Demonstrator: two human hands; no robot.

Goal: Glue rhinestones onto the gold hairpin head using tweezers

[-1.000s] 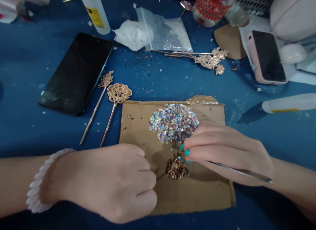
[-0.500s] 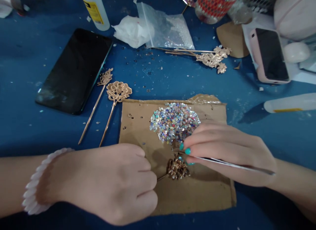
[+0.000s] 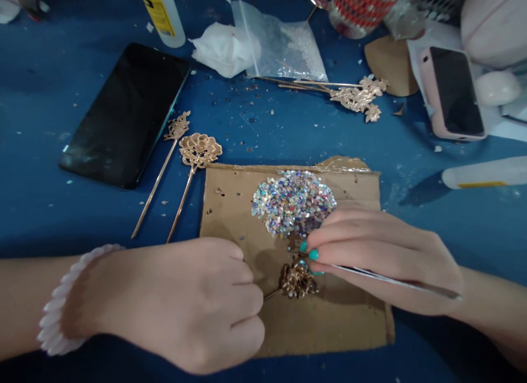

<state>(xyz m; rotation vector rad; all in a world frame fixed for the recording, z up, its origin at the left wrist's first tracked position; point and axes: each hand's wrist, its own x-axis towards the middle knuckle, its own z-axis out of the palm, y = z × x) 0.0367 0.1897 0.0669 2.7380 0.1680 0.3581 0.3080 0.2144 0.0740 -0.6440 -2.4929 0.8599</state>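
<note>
My left hand is closed around the stem of a gold flower hairpin, whose openwork head sticks out past my knuckles over a cardboard sheet. Between the fingertips of my right hand is a pair of metal tweezers. Their tips are at the upper edge of the flower head; whether they grip anything is too small to tell. A pile of small multicoloured rhinestones lies on the cardboard just beyond, beside my right fingers.
Two gold hairpins lie left of the cardboard, near a black tablet. Farther back are a labelled bottle, a zip bag, more hairpins and a red-patterned jar. A pink phone and white bottle are at right.
The whole view has shifted very slightly. The tweezers' rear end has dipped a little with my right hand, while my left hand keeps its hold on the hairpin.
</note>
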